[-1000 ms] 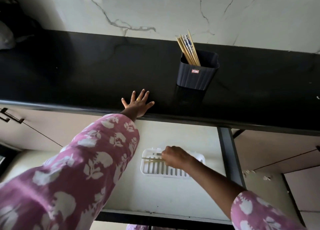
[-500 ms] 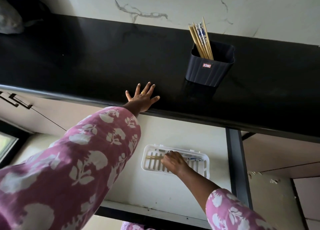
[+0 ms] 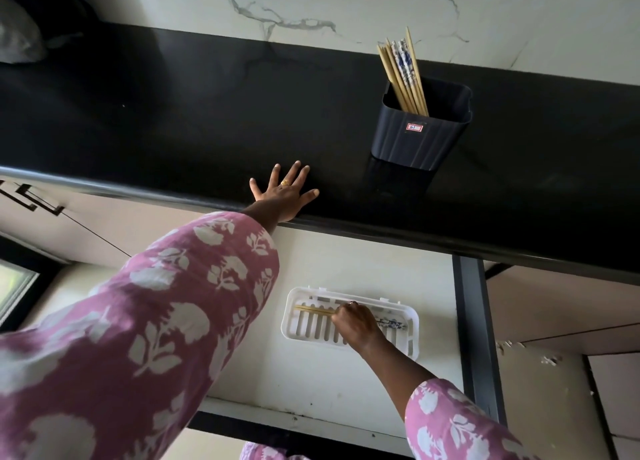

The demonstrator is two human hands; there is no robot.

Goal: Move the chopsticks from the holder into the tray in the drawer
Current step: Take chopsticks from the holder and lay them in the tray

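A dark ribbed holder [image 3: 420, 130] stands on the black countertop [image 3: 173, 120] with several wooden chopsticks [image 3: 403, 75] leaning in it. Below, in the open drawer [image 3: 311, 383], lies a white slotted tray [image 3: 408, 338]. A pair of chopsticks [image 3: 313, 309] lies across the tray, its patterned end showing to the right of my right hand [image 3: 353, 324]. My right hand is over the tray's middle, fingers curled on that pair. My left hand [image 3: 285, 193] rests flat, fingers spread, on the counter's front edge.
A marble wall [image 3: 346, 6] backs the counter. A grey bag [image 3: 17, 34] sits at the counter's far left. Closed cabinet fronts with a dark handle [image 3: 31, 200] lie to the left, and another cabinet front [image 3: 561, 307] to the right of the drawer's dark frame.
My right hand has lowered the pair of chopsticks into the tray and slid a little right. The left hand stays flat on the counter; the camera view has shifted.
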